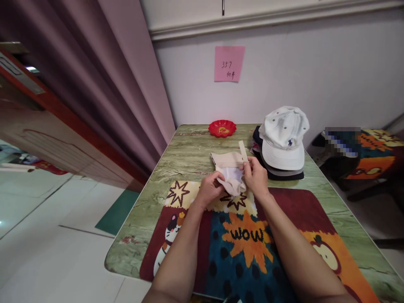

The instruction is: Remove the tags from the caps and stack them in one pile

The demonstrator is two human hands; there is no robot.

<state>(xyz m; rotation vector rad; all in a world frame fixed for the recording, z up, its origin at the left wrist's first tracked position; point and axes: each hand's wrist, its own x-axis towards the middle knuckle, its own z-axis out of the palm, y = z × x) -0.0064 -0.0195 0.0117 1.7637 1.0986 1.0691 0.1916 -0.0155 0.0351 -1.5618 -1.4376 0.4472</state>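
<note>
A beige cap (232, 158) is held between my two hands above the patterned mat, its pale lining partly showing. On the left, my left hand (211, 186) pinches the cap's lower edge. My right hand (255, 173) has its thumb and fingers closed on the cap's other side, at the base of a narrow strap (242, 150) that sticks up. Part of the cap is hidden behind my fingers. Just beyond my right hand stands a stack of caps, with a white cap (284, 136) on top and darker brims beneath.
The colourful mat (217, 244) lies on a green wood-patterned table (164, 162). A red scalloped dish (222, 128) sits near the wall, under a pink note (229, 64). A purple curtain (126, 63) hangs at left. A stool with a patterned cover (377, 162) stands at right.
</note>
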